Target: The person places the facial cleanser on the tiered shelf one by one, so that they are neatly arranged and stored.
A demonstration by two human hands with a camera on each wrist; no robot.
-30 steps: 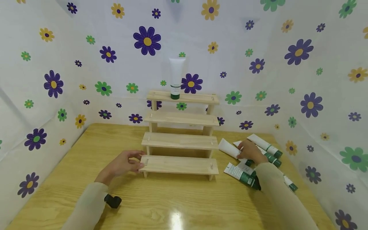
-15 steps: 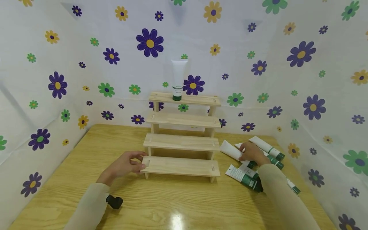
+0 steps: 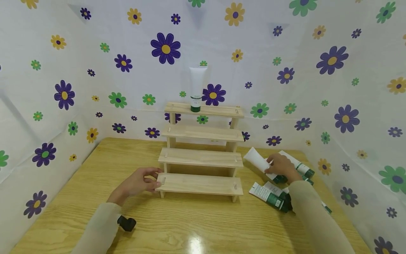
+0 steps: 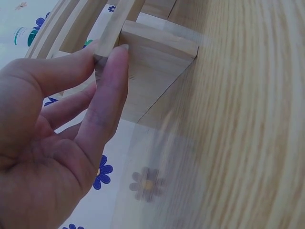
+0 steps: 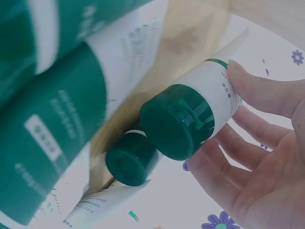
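My left hand (image 3: 136, 183) pinches the left end of the lowest step of a stepped wooden display rack (image 3: 200, 183). In the left wrist view the thumb and forefinger grip the step's end (image 4: 112, 40). To the right of the rack, my right hand (image 3: 280, 166) holds a white squeeze tube (image 3: 257, 159) tilted, its flat end up toward the rack. The right wrist view shows the tube's green cap (image 5: 176, 121), with thumb and fingers round its white body. Another white tube (image 3: 197, 86) stands cap-down on the top step.
Several more white and green tubes lie on the wooden table (image 3: 190, 222) at the right: one (image 3: 269, 197) in front of my right hand, another (image 3: 298, 164) behind it. Flowered white cloth (image 3: 133, 63) walls the table at the back and sides.
My right hand has lifted the white tube from among the others and shifted slightly right. The left hand stays at the rack's lowest step.
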